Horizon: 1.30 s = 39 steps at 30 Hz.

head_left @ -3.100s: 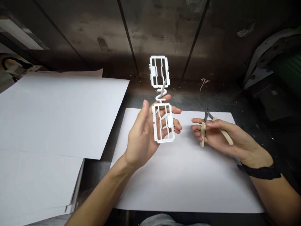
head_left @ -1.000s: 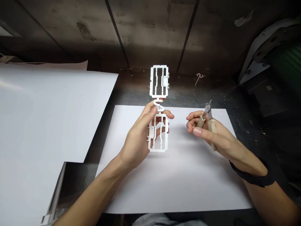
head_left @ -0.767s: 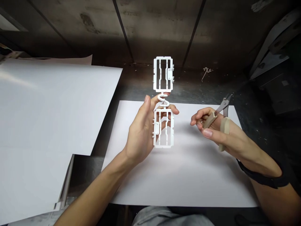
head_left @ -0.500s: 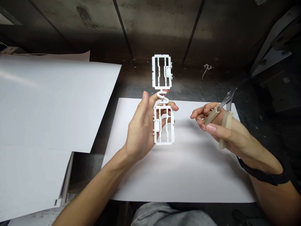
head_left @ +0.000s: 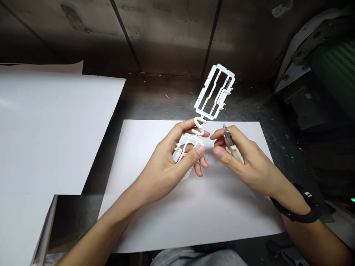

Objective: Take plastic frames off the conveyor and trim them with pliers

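My left hand grips a white moulded plastic piece: two slotted frames joined by a curved S-shaped runner. The upper frame sticks up beyond my fingers, tilted to the right. Part of the lower frame is hidden behind my thumb. Close by on the right, my right hand is closed around small cutting nippers with pale beige handles. Their metal jaws point up, a short gap away from the plastic piece. Both hands are above a white paper sheet.
Large white sheets are stacked on the left. Small white scraps dot the dark worktop beneath a metal back wall. Machine parts stand at the right. A black band circles my right wrist.
My left thumb has come down over the lower frame, and the plastic piece has tilted rightward. My right hand has brought the nippers left, nearer to it, and turned them. The view has shifted right.
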Available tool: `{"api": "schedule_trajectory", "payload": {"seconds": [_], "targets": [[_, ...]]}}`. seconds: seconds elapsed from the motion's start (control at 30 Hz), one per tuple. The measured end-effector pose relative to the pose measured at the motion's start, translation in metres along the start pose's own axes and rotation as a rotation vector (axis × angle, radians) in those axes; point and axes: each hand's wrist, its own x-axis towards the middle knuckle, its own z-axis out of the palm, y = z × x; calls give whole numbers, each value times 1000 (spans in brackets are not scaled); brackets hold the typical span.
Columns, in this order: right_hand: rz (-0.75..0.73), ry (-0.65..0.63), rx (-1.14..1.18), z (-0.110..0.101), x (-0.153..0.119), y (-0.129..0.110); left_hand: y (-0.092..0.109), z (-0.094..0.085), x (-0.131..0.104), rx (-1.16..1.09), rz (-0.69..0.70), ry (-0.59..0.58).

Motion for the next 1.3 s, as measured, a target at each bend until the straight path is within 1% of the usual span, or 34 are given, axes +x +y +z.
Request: {"api": "schedule_trajectory", "payload": {"seconds": [0.1, 0.2, 0.3, 0.4, 0.53, 0.7, 0.83, 0.97, 1.17, 1.3], "targets": [[-5, -54, -91, -4, 1, -1, 2, 0, 0, 64, -1, -11], [50, -87, -141, -5, 1, 0, 2, -3, -1, 97, -12, -29], [114, -88, -155, -4, 0, 1, 1, -5, -2, 35, -37, -41], [144, -96, -161, -4, -1, 0, 0, -4, -2, -28, -57, -32], [144, -109, -162, -8, -2, -2, 1, -3, -1, -36, -49, -26], [158, -124, -159, -8, -3, -5, 2, -2, 0, -88, -73, -19], [168, -152, -151, -7, -4, -5, 2, -2, -1, -53, -58, -40], [173, -173, -141, -9, -5, -2, 1, -5, -1, 23, -53, -105], [235, -327, -64, -16, -6, -1, 1, -9, -1, 13, -121, -285], [237, -349, -66, -15, -6, -2, -2, -10, -1, 18, -113, -311]]}}
